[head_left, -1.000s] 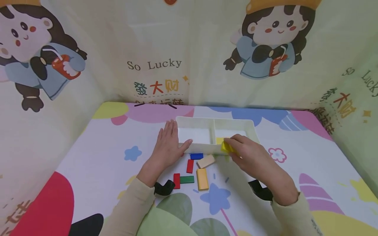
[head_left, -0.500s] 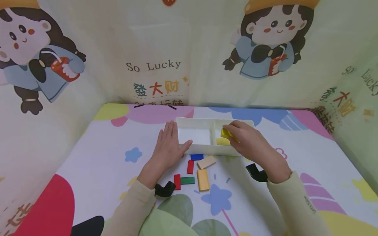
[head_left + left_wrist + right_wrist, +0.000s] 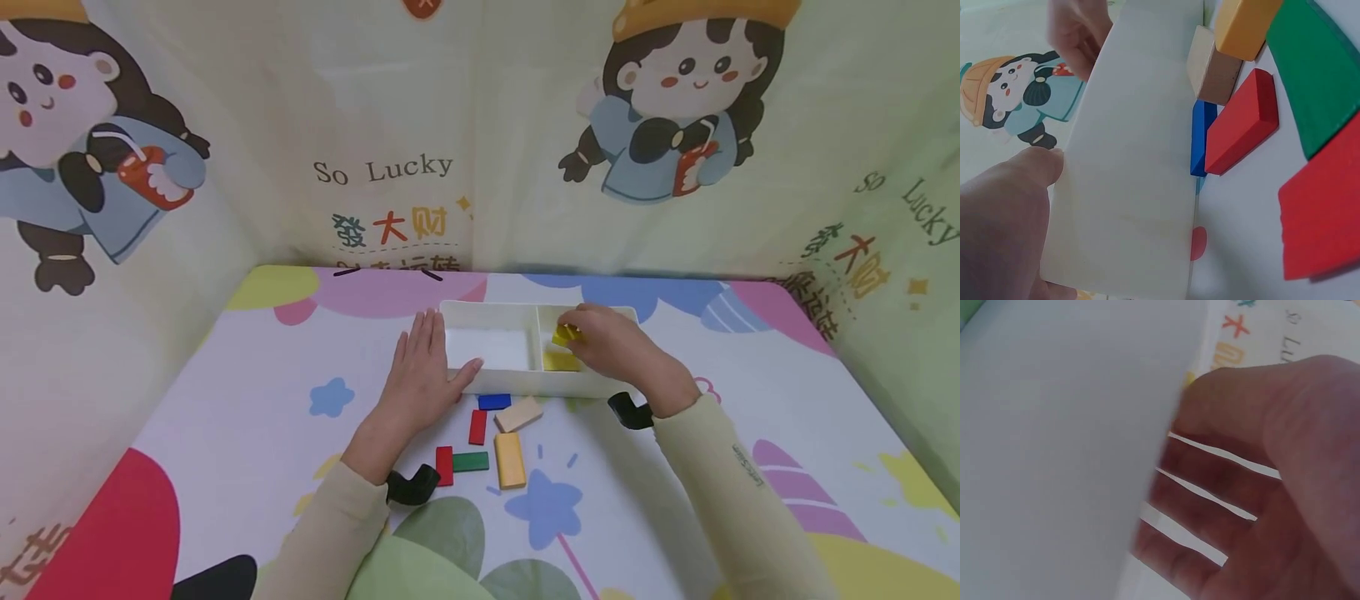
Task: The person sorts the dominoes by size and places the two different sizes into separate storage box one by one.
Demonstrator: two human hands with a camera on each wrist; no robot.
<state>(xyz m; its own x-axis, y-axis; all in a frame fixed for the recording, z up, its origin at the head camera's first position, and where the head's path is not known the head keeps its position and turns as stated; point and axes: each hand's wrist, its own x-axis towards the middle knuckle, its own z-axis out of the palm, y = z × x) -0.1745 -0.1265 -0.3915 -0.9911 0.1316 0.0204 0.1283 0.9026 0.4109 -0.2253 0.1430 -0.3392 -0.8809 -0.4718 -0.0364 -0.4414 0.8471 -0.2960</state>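
In the head view a white two-compartment box (image 3: pixel 517 383) stands at the table's far side. My left hand (image 3: pixel 416 379) lies along its left end, fingers straight, the thumb over the front rim. In the left wrist view that thumb (image 3: pixel 1022 172) touches the box wall (image 3: pixel 1125 156). My right hand (image 3: pixel 618 346) reaches into the right compartment and pinches a yellow block (image 3: pixel 564 335). Below it a pale yellow block (image 3: pixel 561 361) lies on the compartment floor. In the right wrist view the box wall hides the fingertips of my right hand (image 3: pixel 1235 469).
In front of the box lie a blue block (image 3: pixel 494 402), a beige block (image 3: pixel 519 413), an orange-yellow block (image 3: pixel 510 461), a green block (image 3: pixel 471 461) and two red blocks, one upper red block (image 3: pixel 477 427) and one lower red block (image 3: pixel 445 466). A patterned curtain (image 3: pixel 517 208) hangs behind the table.
My right hand has moved from the box's front rim back into the right compartment, carrying the yellow block. My left hand stays at the left end; the loose blocks lie as before.
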